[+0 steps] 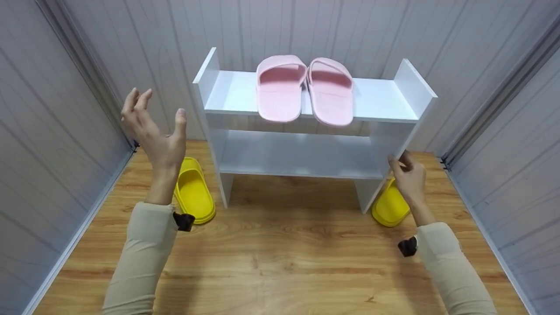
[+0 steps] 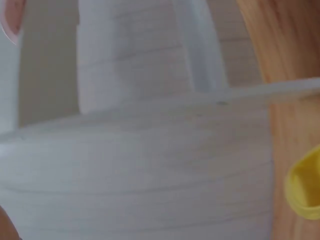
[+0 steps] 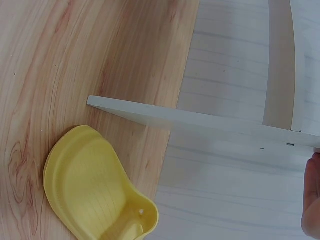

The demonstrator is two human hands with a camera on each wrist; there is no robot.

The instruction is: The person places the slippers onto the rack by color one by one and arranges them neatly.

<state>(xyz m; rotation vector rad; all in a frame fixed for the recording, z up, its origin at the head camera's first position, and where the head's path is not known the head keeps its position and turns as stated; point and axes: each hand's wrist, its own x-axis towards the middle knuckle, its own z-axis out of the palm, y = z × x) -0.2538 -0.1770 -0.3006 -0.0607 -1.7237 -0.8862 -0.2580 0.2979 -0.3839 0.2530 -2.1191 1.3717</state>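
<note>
A white shoe rack (image 1: 302,155) stands against the back wall, with a pair of pink slippers side by side on its top board: the left slipper (image 1: 280,103) and the right slipper (image 1: 331,105). My left hand (image 1: 155,135) is raised in the air left of the rack, fingers spread and holding nothing. At the rack's right side panel (image 3: 200,122), my right hand (image 1: 410,177) grips the front edge, thumb in front and bent fingers on the outer side. The right wrist view catches only part of that hand (image 3: 312,200), at the panel.
One yellow slipper (image 1: 197,197) lies on the wooden floor (image 1: 280,271) left of the rack. Another yellow slipper (image 1: 389,208) lies by the right panel, below my right hand. Pale panelled walls (image 1: 52,131) enclose the space on the left, back and right.
</note>
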